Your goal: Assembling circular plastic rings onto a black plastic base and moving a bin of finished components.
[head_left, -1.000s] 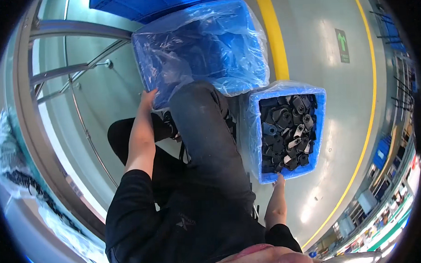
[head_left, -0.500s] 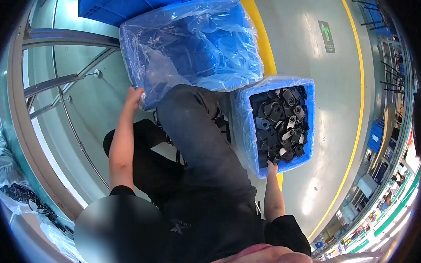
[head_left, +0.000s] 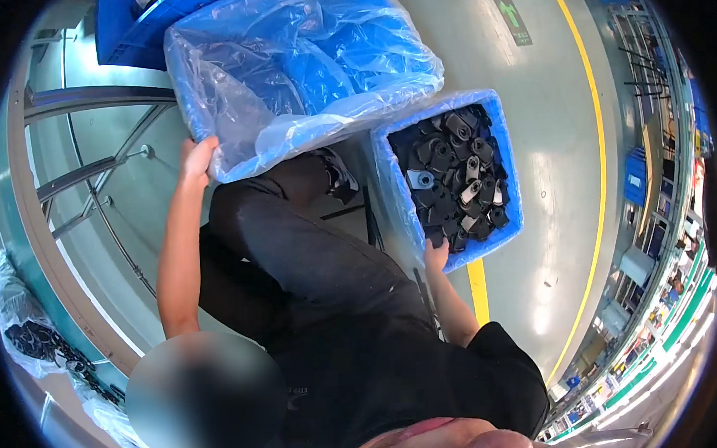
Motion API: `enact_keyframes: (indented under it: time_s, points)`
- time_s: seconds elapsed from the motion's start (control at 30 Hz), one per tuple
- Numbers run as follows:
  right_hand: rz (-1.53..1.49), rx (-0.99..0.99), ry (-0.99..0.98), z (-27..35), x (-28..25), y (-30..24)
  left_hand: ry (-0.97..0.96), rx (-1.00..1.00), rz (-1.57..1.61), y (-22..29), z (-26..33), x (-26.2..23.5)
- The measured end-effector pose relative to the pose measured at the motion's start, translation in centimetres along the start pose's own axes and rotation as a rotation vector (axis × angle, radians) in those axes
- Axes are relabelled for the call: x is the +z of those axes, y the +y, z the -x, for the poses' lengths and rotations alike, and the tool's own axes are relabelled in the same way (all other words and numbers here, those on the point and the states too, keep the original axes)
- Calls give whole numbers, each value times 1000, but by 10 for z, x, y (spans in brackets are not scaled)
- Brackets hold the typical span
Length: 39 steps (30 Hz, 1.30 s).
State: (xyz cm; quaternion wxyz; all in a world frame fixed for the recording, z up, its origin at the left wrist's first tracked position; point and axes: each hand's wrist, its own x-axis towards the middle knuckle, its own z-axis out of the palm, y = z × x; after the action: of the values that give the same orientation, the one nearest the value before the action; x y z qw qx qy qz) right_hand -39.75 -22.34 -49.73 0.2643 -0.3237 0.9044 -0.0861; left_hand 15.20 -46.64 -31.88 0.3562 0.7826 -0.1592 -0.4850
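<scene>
My left hand (head_left: 199, 160) is closed on the near left corner of a large blue crate (head_left: 347, 114), gripping rim and plastic liner together. Clear film covers the crate's sides, and I see no parts inside it. To its right, a smaller blue crate (head_left: 509, 189), also lined with film, holds a heap of black moulded parts (head_left: 443, 154), a few with pale grey faces. My right hand (head_left: 436, 255) grips this crate's near left rim, its fingertips partly hidden at the inner edge. The large crate's near side overlaps my bent leg (head_left: 295, 218).
Behind the large crate stands another blue bin (head_left: 135, 38). A metal frame (head_left: 93, 99) runs along the left, with a plastic bag of black parts (head_left: 39, 338) below it. Yellow lines (head_left: 601, 152) mark the floor, and crowded shelving (head_left: 649, 190) lines the far right.
The large crate's near side has come up over my knee, which earlier covered it. The whole view has shifted, so both crates appear further left and higher. Both hands keep their grip.
</scene>
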Motion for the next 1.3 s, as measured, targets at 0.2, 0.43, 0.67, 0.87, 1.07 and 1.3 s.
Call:
enact_keyframes:
  time_s: [0.2,0.43,0.67,0.87,1.07,1.3]
  points:
    - [-661,-65,-97,-15,-34,-113,-53,175,-12,38,66,-12]
    - [-1141,-264,-285,-108,-132,-262,-116,268,-6,91,123,-6]
    - [-1023,-336,-549,-148,-225,-278,-149,427,-147,117,188,1]
    - [-930,-110,-501,-113,-264,-218,-257,492,-337,147,200,33]
    - [-861,108,-148,-67,-312,-124,-560,540,-457,148,162,121]
    - [-1051,211,-15,-9,-312,21,-829,674,-668,107,136,256]
